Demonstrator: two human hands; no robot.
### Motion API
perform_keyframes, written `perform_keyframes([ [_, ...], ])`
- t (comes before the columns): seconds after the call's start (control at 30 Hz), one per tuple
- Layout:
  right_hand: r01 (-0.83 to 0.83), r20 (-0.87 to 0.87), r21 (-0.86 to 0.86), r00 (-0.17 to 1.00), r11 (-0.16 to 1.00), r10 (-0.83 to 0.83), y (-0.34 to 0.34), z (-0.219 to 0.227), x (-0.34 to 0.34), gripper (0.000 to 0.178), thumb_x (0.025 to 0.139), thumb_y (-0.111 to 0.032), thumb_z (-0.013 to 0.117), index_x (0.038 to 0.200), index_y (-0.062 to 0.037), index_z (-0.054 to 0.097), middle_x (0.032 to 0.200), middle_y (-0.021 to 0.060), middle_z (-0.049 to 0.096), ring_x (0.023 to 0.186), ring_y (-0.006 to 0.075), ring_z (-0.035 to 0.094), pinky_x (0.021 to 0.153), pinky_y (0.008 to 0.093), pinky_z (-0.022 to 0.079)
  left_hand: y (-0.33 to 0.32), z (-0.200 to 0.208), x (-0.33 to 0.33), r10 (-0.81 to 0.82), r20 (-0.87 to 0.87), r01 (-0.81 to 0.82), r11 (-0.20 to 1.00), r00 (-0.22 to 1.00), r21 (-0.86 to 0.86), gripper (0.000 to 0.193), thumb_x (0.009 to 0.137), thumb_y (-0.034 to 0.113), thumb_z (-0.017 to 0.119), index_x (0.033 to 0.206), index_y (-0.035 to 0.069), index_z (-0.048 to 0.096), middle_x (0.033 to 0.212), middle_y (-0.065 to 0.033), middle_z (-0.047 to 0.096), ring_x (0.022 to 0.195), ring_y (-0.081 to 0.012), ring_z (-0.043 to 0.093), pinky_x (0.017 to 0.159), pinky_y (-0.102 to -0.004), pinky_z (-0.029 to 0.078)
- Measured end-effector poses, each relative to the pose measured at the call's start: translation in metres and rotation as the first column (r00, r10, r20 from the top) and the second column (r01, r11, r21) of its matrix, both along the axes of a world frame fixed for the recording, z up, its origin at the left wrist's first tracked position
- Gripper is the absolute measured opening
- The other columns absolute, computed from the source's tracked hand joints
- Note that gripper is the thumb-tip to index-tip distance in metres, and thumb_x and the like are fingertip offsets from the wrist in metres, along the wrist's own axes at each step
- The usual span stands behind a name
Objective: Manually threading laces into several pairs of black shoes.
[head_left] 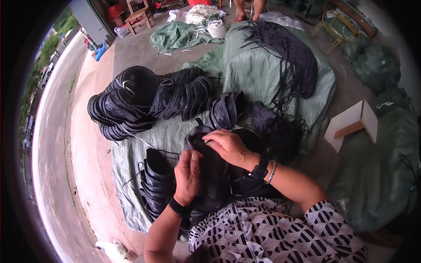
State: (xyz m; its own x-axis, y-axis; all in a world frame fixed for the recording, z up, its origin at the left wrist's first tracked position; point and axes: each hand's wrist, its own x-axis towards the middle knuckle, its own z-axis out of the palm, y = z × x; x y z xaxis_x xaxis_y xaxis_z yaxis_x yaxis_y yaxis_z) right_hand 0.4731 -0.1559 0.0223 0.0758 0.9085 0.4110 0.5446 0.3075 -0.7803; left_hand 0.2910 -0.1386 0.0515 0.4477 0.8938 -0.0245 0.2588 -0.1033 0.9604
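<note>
left hand point(187, 173), right hand point(228, 147): fingers curled nearly closed, tips pinched; cannot tell what they grip. dark curved fabric piece point(192, 136): beneath both hands. nested black stack point(158, 184): left of left hand.

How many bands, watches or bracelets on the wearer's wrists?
3: a black band at the left hand's wrist; a black watch and, nearer the elbow, a silver bracelet behind the right hand.

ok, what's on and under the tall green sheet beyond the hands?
A bunch of dark strips drapes over the green sheet. What's underneath is covered; can't tell.
</note>
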Motion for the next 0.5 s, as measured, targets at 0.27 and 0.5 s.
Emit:
perform_keyframes([
  [0.27, -0.374, -0.901, -0.295, 0.415, 0.879, -0.125, 0.009, 0.011, 0.039, 0.039, 0.098, -0.032, 0.044, 0.096, 0.0006, 0.065, 0.098, 0.0152, 0.067, 0.090, 0.0203, 0.064, 0.085, 0.0351, 0.048, -0.040, -0.028, -0.022, -0.009, -0.308, 0.086, 0.968, 0.951, 0.235, 0.010, 0.093, 0.016, 0.056, 0.092, 0.007, 0.051, 0.074, -0.0094, 0.060, 0.067, -0.0256, 0.062, 0.062, -0.0328, 0.047],
  [0.5, 0.043, -0.992, -0.126, 0.025, 0.991, -0.127, -0.046, 0.082, 0.314, 0.008, 0.086, -0.007, 0.057, 0.081, -0.0019, 0.054, 0.064, -0.0013, 0.048, 0.042, 0.0048, 0.032, 0.044, 0.0208, 0.027, -0.014, -0.009, -0.042, 0.282, 0.215, -0.137, 0.847, 0.935, -0.514, 0.025, 0.097, 0.031, 0.044, 0.093, 0.008, 0.053, 0.072, 0.0048, 0.044, 0.059, -0.0047, 0.036, 0.053, -0.0199, 0.030],
])
